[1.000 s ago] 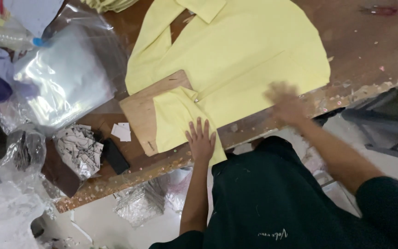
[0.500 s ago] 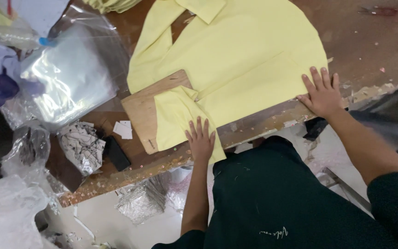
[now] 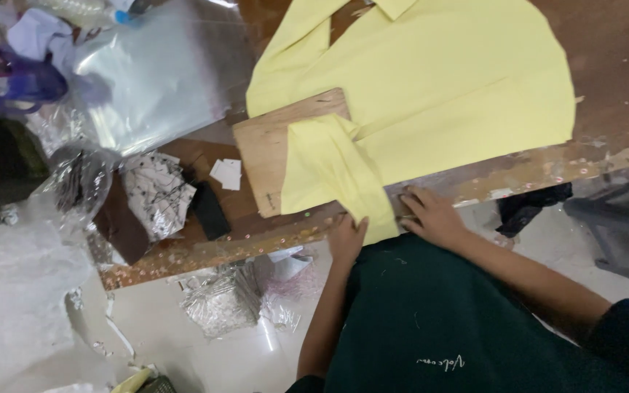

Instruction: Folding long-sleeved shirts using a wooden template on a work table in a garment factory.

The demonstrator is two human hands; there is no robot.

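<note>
Fingers of both hands, left hand (image 3: pixel 346 236) and right hand (image 3: pixel 431 215), lie flat, flanking the yellow sleeve (image 3: pixel 336 175).

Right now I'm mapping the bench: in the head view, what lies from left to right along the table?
Purple cloth → clear plastic bag → wooden board → folded yellow sleeve → yellow shirt body.

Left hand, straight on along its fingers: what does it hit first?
Likely the folded yellow sleeve. The left hand sits at the table edge, fingers pointing up-frame, fingertips already at the sleeve's hanging end. Beyond lies the wooden board under the yellow shirt. Contact versus a slight gap is unclear.
</note>
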